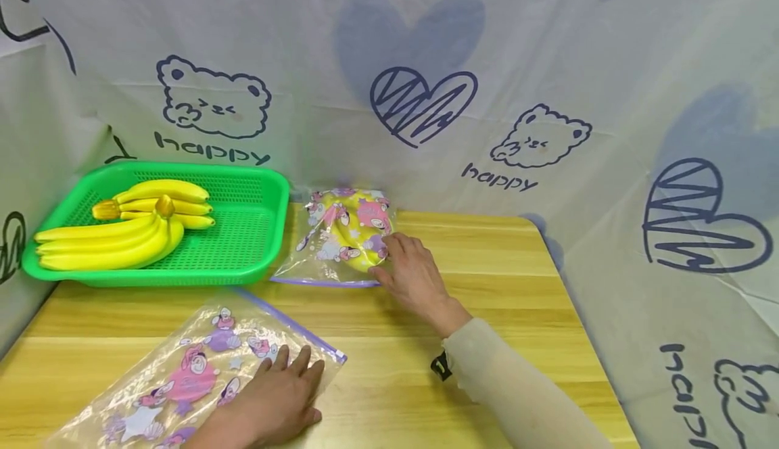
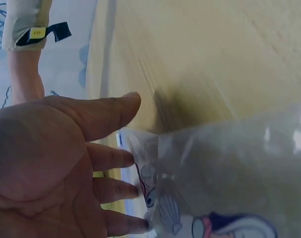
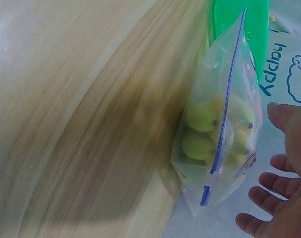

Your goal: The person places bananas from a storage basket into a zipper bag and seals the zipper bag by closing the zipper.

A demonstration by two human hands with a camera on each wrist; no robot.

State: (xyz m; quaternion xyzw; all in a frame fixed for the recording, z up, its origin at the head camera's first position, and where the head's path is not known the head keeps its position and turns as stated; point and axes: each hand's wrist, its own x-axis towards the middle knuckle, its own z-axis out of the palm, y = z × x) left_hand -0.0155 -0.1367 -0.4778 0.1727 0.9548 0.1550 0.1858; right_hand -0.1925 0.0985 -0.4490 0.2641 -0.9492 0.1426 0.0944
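Observation:
A clear zip bag with pink and purple cartoon prints lies flat on the table, its purple zip strip running along the far right side. Over its near right part is my left hand, fingers loosely extended; in the left wrist view the fingertips are at the bag's edge. A second printed zip bag with yellow bananas inside sits beyond it; the right wrist view shows their tips through the plastic. My right hand is beside this filled bag's right side, fingers spread; whether they touch it I cannot tell.
A green plastic basket stands at the back left of the wooden table, holding two bunches of bananas. White cloth printed with bears and hearts hangs behind and on both sides.

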